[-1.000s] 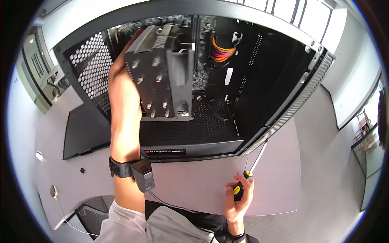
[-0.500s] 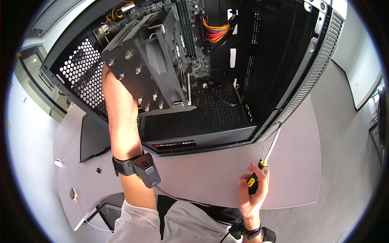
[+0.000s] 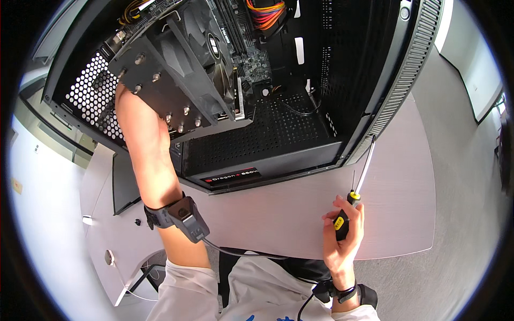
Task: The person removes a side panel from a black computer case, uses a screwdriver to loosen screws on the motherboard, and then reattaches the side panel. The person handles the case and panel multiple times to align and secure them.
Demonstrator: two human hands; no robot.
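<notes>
Black metal PC case (image 3: 405,80) at 12 o'clock, open side toward me — inside: black finned tower cooler (image 3: 166,88) around 10, dark printed circuit board (image 3: 255,69), orange-and-purple cable bundle (image 3: 266,15) at 12. Black label (image 3: 234,175), white lettering plus red mark, at the case's 6. My left hand (image 3: 135,102) is mostly hidden behind the cooler — can't tell what those fingers do. My right hand (image 3: 347,232), at 4, grips a black-and-yellow screwdriver (image 3: 354,196), tip by the case edge.

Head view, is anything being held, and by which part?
Right hand: screwdriver, by its handle. Left hand: can't tell; its fingers are hidden behind the CPU cooler.
</notes>
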